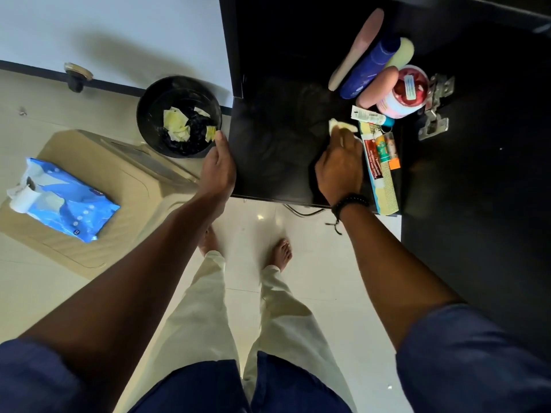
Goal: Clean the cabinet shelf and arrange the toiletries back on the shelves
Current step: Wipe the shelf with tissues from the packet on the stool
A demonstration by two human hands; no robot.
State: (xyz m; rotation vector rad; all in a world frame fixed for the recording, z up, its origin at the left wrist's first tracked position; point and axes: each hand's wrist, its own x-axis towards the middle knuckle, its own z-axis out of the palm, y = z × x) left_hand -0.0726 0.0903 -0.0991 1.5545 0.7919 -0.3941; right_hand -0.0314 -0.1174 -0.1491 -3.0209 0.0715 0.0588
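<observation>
- The right hand (pixel 340 166) presses a crumpled pale wipe (pixel 340 125) onto the dark glossy cabinet shelf (pixel 277 144), fingers clenched around the wipe, whose end sticks out at the hand's 12 o'clock.
- A black beaded bracelet (pixel 350 202) circles the right wrist.
- The left hand (pixel 219 165) rests on the shelf's left edge, fingers released and straight, gripping nothing; the fingertips point to 12 o'clock, close to the bin.
- Toiletries crowd the shelf at the right hand's 1 to 3 o'clock: a flat red-and-white toothpaste box (pixel 372 171) just beside the hand, a small white tube with a blue cap (pixel 371 116), a round red-lidded white jar (pixel 404 92), a tall dark blue bottle (pixel 369 68), a long pink tube (pixel 356 47).
- A metal door hinge (pixel 435 107) sits at 3 o'clock of the jar.
- A round black waste bin (pixel 179 116) holding used yellowish wipes stands on the floor at the shelf's 9 o'clock.
- A blue wipe packet (pixel 64 201) lies on a beige ridged lid (pixel 104 174) at the bin's 8 o'clock.
</observation>
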